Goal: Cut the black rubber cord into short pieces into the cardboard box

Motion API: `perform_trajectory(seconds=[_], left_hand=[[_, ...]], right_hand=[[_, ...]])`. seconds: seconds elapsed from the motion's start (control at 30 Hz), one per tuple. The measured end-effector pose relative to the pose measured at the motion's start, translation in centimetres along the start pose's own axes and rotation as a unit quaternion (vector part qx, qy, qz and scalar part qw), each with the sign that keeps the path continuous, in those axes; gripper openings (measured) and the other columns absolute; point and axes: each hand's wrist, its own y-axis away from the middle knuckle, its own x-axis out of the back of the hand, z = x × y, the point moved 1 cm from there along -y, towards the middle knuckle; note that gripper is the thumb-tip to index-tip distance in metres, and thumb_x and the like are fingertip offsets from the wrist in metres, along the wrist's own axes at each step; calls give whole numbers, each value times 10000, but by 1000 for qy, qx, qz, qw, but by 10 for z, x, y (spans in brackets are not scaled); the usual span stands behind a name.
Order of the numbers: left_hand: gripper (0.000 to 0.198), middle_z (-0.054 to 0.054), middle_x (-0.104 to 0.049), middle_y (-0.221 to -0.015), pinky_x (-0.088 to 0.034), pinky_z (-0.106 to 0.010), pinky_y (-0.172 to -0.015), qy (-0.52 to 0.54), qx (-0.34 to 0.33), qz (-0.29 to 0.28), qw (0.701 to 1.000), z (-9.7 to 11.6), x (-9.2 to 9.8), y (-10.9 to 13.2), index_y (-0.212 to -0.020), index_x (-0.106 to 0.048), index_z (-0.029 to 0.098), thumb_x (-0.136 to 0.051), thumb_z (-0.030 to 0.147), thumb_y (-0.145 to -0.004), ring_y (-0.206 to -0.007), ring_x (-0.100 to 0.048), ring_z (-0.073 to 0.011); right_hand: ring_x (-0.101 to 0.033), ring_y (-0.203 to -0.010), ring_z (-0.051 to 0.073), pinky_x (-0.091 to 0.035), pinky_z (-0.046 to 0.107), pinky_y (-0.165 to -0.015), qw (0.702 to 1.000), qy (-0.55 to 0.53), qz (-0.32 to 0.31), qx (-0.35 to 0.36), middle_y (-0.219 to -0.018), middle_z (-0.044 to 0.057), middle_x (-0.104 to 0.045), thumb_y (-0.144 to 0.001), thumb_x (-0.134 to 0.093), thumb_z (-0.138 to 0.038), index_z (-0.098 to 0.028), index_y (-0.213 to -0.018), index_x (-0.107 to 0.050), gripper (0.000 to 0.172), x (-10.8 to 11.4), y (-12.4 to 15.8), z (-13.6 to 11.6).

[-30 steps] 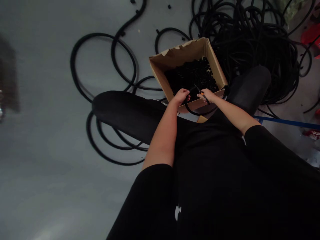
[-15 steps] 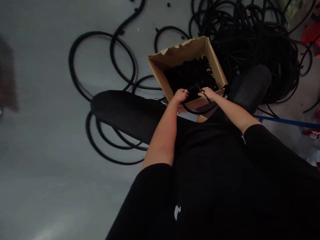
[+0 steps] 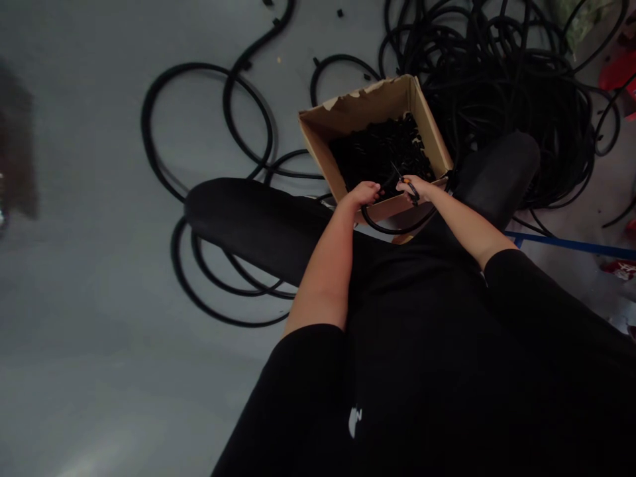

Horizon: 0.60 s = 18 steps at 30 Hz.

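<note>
My left hand [image 3: 366,193] is closed around a black rubber hose [image 3: 392,230], over the near side of a cardboard box [image 3: 370,101]. From that hand the hose loops down and to the right, passing below my right hand. My right hand [image 3: 416,189] grips a pair of scissors [image 3: 411,191] with black and orange handles. Their blades point up and to the left, over the box, just right of my left fingers. Many short cut black pieces [image 3: 377,149] fill the bottom of the box. The hose end at my left fingers is hard to make out.
A large tangle of black hose [image 3: 507,86] lies on the floor right of the box. Looser hose coils [image 3: 144,126] spread to the left, beside and beneath my leg [image 3: 248,222]. A blue bar [image 3: 571,244] runs at the right. Small black bits are scattered beyond the box.
The scissors and my right hand have shifted slightly right, and the blades have turned a little more upright. My left hand has moved slightly right and down, its fingers still closed. The view has shifted slightly.
</note>
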Motion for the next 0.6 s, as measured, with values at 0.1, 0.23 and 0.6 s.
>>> perform_trajectory(seconds=[0.1,0.23,0.6], left_hand=[[330,2,-542,-679,-426,-296,-672,15,16,-8,1000,5,0,5,-905,-737,198,-690,306,-1213,-610,-452,-153],[362,19,-506,-663,-384,-287,-642,40,24,26,999,5,4,2,-927,-681,219,-637,356,-1260,-594,-418,-144],[367,54,-502,-711,-397,-258,-649,77,-10,74,994,4,4,-2,-932,-579,249,-606,330,-1289,-597,-428,-119]], right_hand=[[-468,-459,103,-386,157,-453,999,14,41,-24,-570,-113,-479,-1145,-905,-222,-257,-971,-555,392,2,3,-4],[-459,-455,103,-391,167,-452,999,33,32,-26,-528,-102,-477,-1135,-981,-295,-261,-922,-534,496,2,12,-10],[-607,-531,110,-514,152,-538,998,36,7,-44,-673,-79,-617,-1210,-838,-160,-236,-1011,-585,330,-11,17,-5]])
